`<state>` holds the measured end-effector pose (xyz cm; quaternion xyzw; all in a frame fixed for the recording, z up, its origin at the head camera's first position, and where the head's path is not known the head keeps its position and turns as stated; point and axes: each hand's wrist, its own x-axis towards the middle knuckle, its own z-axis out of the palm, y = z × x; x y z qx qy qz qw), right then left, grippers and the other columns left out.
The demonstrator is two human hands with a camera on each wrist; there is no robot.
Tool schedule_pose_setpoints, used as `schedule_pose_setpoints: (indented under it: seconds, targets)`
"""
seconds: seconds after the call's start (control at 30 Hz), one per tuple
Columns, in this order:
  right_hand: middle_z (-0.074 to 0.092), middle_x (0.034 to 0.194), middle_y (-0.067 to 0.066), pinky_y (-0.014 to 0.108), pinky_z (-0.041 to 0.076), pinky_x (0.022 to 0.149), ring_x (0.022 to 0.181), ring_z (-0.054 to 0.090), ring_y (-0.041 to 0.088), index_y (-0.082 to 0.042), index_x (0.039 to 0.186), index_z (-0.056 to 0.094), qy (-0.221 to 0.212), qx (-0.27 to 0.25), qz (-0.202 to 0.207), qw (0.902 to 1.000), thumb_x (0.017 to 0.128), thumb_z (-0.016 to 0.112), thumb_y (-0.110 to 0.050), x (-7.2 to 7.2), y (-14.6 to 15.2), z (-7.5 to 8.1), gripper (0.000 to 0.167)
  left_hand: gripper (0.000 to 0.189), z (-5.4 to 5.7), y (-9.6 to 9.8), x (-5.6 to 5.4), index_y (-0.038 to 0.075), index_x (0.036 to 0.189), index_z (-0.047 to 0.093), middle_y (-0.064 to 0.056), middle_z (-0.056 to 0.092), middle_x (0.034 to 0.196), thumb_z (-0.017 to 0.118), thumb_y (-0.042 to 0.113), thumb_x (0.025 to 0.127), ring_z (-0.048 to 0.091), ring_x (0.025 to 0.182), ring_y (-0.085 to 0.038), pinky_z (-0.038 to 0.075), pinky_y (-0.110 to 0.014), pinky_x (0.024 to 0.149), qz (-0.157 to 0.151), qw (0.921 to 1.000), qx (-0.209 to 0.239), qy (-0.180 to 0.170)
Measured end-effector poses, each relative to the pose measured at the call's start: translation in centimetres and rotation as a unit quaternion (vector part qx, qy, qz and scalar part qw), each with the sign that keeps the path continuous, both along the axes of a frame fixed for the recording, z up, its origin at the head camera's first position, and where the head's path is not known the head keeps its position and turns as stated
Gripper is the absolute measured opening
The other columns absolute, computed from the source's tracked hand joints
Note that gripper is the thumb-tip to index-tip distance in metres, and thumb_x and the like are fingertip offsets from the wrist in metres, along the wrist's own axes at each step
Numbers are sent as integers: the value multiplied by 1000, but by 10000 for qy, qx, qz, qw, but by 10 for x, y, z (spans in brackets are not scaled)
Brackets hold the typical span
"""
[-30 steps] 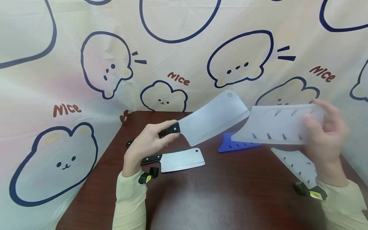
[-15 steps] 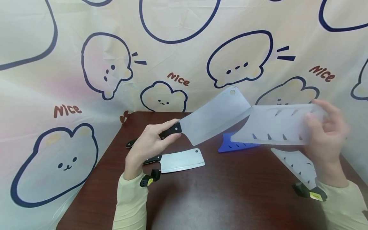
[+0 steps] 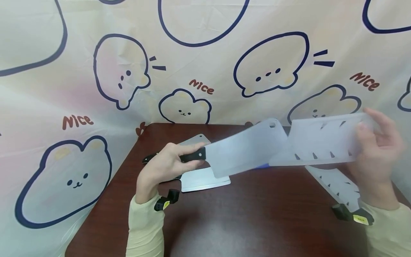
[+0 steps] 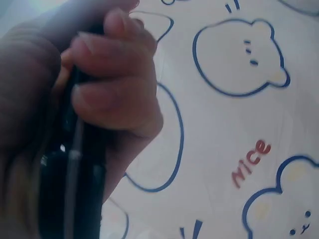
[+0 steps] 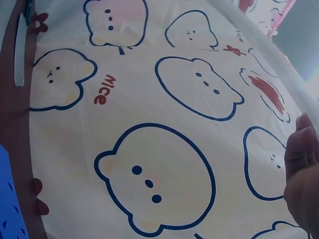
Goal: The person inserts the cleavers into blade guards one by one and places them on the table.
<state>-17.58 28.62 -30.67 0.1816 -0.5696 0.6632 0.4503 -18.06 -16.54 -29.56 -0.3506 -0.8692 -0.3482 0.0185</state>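
Note:
Gripped by its black handle, a cleaver (image 3: pixel 247 150) is held up over the table in my left hand (image 3: pixel 160 167). In the left wrist view, the fingers (image 4: pixel 117 104) curl around that dark handle (image 4: pixel 72 199). My right hand (image 3: pixel 380 153) pinches a translucent white blade guard (image 3: pixel 324 139) with slots along its edges. The guard's flared end faces the cleaver, and the blade's far end overlaps it in the head view. Only part of the right hand (image 5: pixel 304 164) shows at the edge of the right wrist view.
A second cleaver (image 3: pixel 205 182) lies on the dark wooden table (image 3: pixel 250 221), with another cleaver (image 3: pixel 196 140) behind it, both partly hidden by my left hand. A blue blade guard (image 3: pixel 264 166) lies mostly behind the held pieces. Another white guard (image 3: pixel 335 184) lies at right.
The cleaver's blade has dropped to a flatter tilt and shifted right, its end now overlapping the guard. The guard has moved slightly right and tilted up at its right end.

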Motion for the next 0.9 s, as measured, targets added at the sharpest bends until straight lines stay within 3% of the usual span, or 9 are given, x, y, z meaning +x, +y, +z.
schedule_pose_setpoints:
  seconds: [0.13,0.33,0.43,0.53,0.67,0.8,0.9]
  targets:
    - [67,99,7,14,54,76,80,69,13,9,122,61,-274,-58,-225,9994,91,58,3,3,2,1,32,54,0,2,0,18,143,52,10,45,60,69,15,91,38,47,-3,39,-21,52,-376,9987,-318,-143]
    - [72,85,2,12,52,63,70,69,8,9,123,61,-309,186,40,9993,91,55,6,6,0,1,33,55,2,-1,4,15,142,52,10,50,59,71,16,90,32,45,-2,38,-21,50,-560,9968,-534,-196]
    - [74,94,1,11,52,63,77,71,7,9,124,61,-488,517,-72,9974,91,55,5,8,-4,-2,34,52,3,-2,5,16,140,55,9,49,60,70,16,91,32,45,-2,37,-21,49,-607,9959,-583,-335]
    - [73,106,5,14,54,63,86,73,11,11,125,59,-589,579,287,9962,91,54,7,8,-8,-8,35,49,3,-1,6,18,139,57,10,48,62,69,16,91,33,45,-3,37,-22,48,-618,9951,-600,-489]
    - [70,116,14,19,56,64,94,72,17,11,127,57,-607,284,762,9948,91,54,8,5,-12,-13,36,50,2,3,5,19,140,56,11,40,55,69,19,92,30,42,-3,37,-22,48,-504,9964,-625,-266]
    - [69,119,12,19,55,65,95,72,15,7,128,59,-960,187,200,9950,93,57,2,6,-13,-11,36,52,1,8,3,19,141,55,12,34,52,70,20,91,29,42,-2,36,-21,50,-399,9975,-587,51]
    - [70,116,11,19,56,65,94,72,14,6,128,58,-1061,85,168,9942,93,58,0,7,-15,-8,36,51,0,9,2,19,140,56,12,34,54,70,20,91,29,43,-2,36,-21,50,-334,9979,-548,122]
